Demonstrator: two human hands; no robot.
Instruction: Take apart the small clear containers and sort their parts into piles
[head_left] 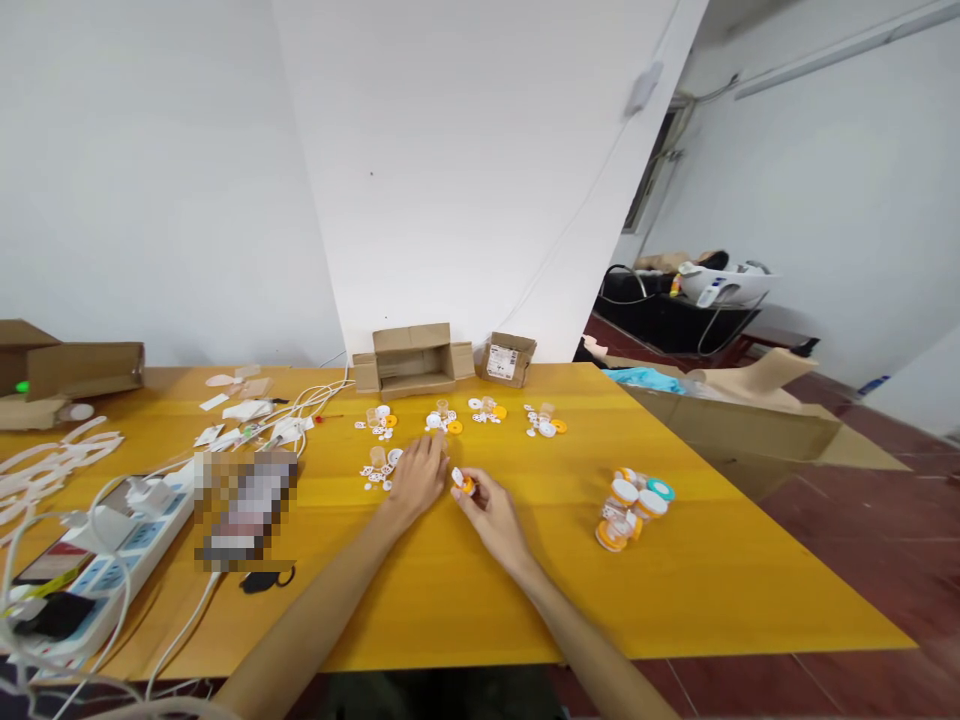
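Observation:
My right hand (491, 510) is closed on a small orange-and-white plastic cap (466, 484), held between thumb and fingers just above the yellow table (465, 600). To its left, my left hand (420, 475) reaches forward with its back up and fingers stretched out; anything under the palm is hidden. A white ring (395, 457), a clear cup (377, 457) and small white discs lie left of that hand. Beyond the fingertips sits another group with an orange ring (455, 427) and a clear cup (442, 408).
More such groups lie by a clear cup (547, 410) and an orange ring (500, 411). Several capped clear jars (625, 492) are clustered at right. Cardboard boxes (412, 365) stand at the back. A power strip (124, 570), cables and a blurred phone (251, 505) occupy the left.

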